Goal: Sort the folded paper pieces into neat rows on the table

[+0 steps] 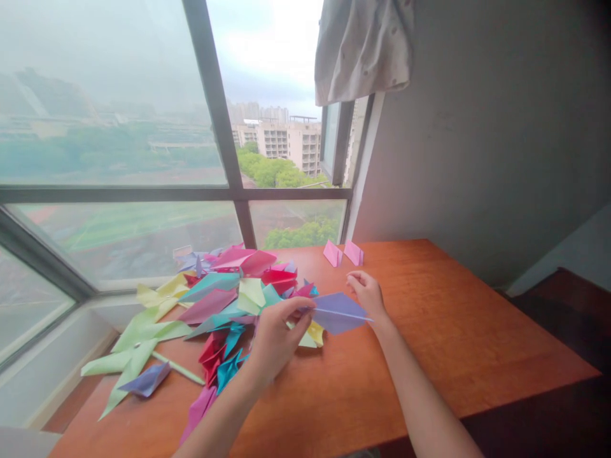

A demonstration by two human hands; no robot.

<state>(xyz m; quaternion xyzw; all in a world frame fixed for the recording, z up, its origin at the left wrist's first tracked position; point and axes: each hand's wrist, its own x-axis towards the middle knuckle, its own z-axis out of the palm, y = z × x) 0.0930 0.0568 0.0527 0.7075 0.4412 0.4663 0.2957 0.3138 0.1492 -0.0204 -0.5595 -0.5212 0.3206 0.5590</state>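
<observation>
My left hand (281, 331) pinches one end of a purple paper plane (338, 312) between thumb and fingers. The plane is held over the table, its centre crease running toward my right forearm. My right hand (366, 294) is just beyond the plane's right side, its fingers loosely curled and a little apart, with nothing visible in them. Two small pink folded paper pieces (342, 253) stand past it near the far table edge. Left of my left hand lies a heap of coloured folded papers, including a light green pinwheel (138, 346) and a small purple paper boat (146, 380).
The brown wooden table (453, 331) stands against a large window with a dark frame (233, 159). A grey wall (453, 146) rises on the right, and a pale curtain (365, 51) hangs over the window's upper right corner. The heap covers the table's left part.
</observation>
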